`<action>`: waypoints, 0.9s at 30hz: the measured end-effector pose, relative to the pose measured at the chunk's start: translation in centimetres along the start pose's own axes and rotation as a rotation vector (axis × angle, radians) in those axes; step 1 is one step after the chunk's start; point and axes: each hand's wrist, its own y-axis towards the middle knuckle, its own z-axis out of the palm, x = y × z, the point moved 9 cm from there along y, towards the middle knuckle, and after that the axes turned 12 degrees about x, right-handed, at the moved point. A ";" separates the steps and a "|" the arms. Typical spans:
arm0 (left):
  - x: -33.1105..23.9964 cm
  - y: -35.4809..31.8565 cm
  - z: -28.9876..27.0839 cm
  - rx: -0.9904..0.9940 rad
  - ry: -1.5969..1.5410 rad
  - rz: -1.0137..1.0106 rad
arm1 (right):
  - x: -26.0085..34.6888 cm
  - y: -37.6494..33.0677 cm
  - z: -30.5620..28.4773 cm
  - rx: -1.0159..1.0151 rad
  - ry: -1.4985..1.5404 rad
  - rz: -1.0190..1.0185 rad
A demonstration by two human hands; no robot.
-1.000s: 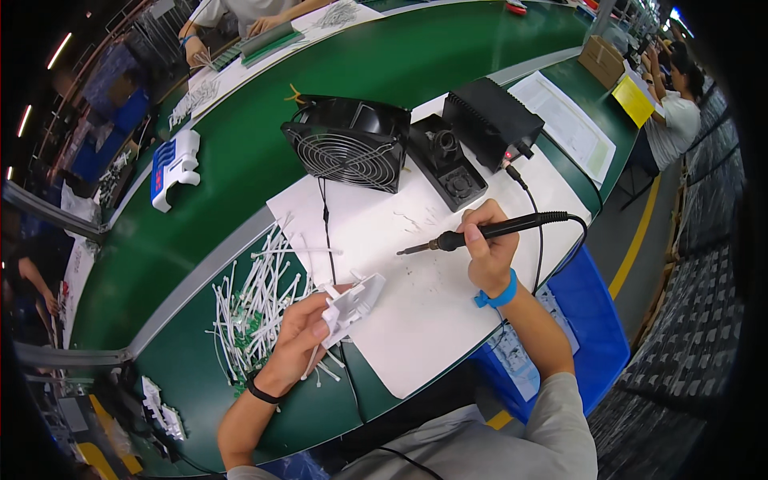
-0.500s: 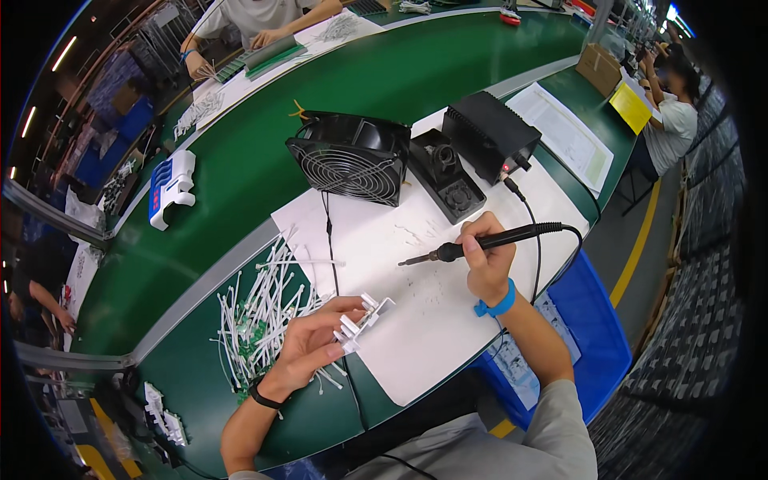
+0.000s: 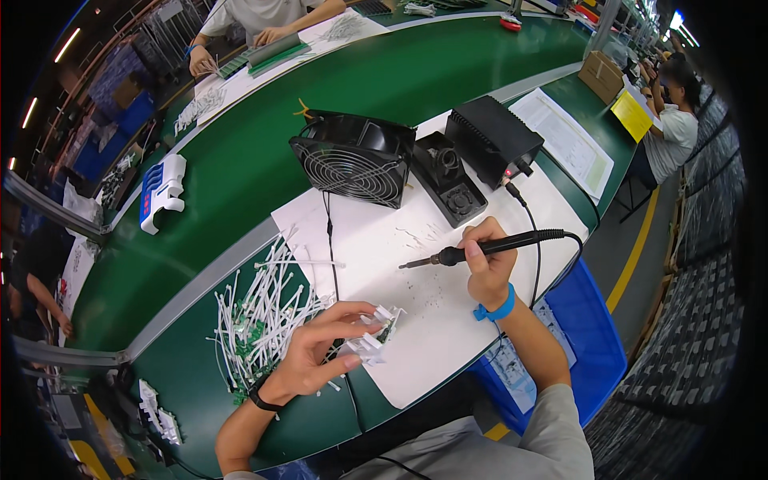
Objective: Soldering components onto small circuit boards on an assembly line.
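In the lower middle of the frame the person's left hand (image 3: 316,356) holds a small white plastic part (image 3: 376,336) between the thumb and the fingers. The fingers are curled around it, and the part sits at the edge of the white sheet (image 3: 448,336) that covers this part of the green table (image 3: 448,72). Something small and green shows inside the part, but it is too small to tell what it is. A black band is on the left wrist.

To the right of the middle, the right hand (image 3: 488,268) is closed around the black handle of a soldering iron (image 3: 480,246). The iron lies almost level, with its metal tip pointing to the left, above the white sheet and well apart from the white part. A black cable runs from the back end of the iron and curves down to the right. A blue wrist strap (image 3: 498,306) is around the right wrist.

Left of the left hand, a heap of white cable pieces (image 3: 268,308) with small green boards lies on the table. Above the centre stands a black fan (image 3: 352,160) with a wire grille, tilted a little. Just beside it on the right is a black iron stand (image 3: 448,180), and next to that a black power box (image 3: 492,140) with a small red light. At the left side of the frame a blue and white plastic holder (image 3: 160,192) lies on the table. At the upper edge another person (image 3: 264,16) works with both hands on the far side of the table.
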 end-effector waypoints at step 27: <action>0.5 1.0 2.0 0.101 1.419 -0.024 | 0.0 0.3 0.7 0.126 0.143 0.098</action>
